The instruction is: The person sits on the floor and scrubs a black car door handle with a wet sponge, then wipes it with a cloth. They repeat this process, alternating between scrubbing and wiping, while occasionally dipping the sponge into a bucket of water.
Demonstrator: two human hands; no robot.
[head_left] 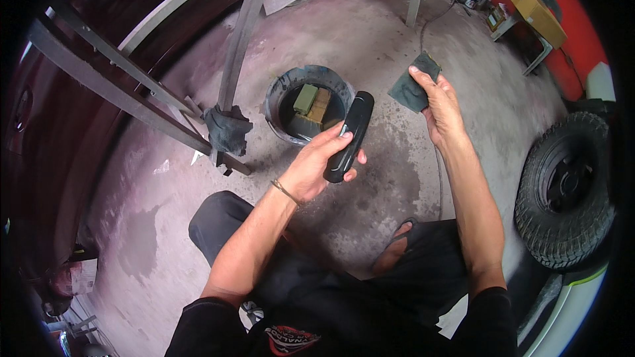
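Note:
My left hand [316, 166] grips a long, curved black plastic part [350, 133], holding it upright over the floor near a bucket. My right hand [439, 107] is raised to the right of it and pinches a dark grey sheet of sandpaper [413, 86] between thumb and fingers. The two hands are apart, with the sheet not touching the black part. Just behind the black part stands a grey bucket [281, 96] of dark water with several rectangular sanding blocks [312, 104] in it.
A metal frame stand [132, 86] with a dark rag [227, 129] draped on it stands at the left, beside a dark red car body panel [40, 125]. A tyre [562, 188] lies at the right. A cardboard box [534, 10] and cans sit at the back right. The concrete floor is stained.

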